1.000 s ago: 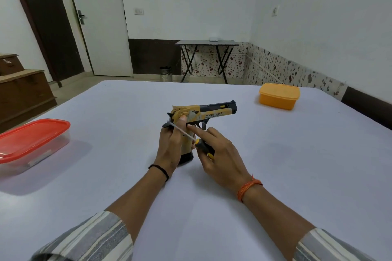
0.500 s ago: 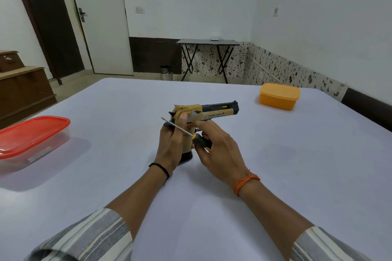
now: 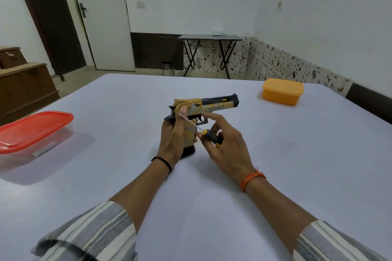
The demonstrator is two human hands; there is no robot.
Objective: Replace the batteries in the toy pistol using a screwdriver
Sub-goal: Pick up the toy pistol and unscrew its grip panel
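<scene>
A yellow and black toy pistol (image 3: pixel 214 105) stands upright on its grip base in the middle of the white table (image 3: pixel 297 154), barrel pointing right. My left hand (image 3: pixel 172 135) grips the pistol's handle from the left, thumb up near the rear of the slide. My right hand (image 3: pixel 224 146) holds a small screwdriver (image 3: pixel 209 134) with a black and yellow handle; its thin metal shaft slants up-left across the grip, tip near my left thumb. The index finger of that hand is stretched toward the trigger guard.
A clear container with a red lid (image 3: pixel 34 133) sits at the table's left edge. An orange lidded box (image 3: pixel 282 93) stands at the far right. Beyond the table are a folding side table (image 3: pixel 210 38), a wooden cabinet (image 3: pixel 23 87) and a door.
My right hand has drawn slightly back and right from the pistol, index finger lifting toward the trigger guard. The screwdriver stays slanted across the grip. My left hand keeps its hold.
</scene>
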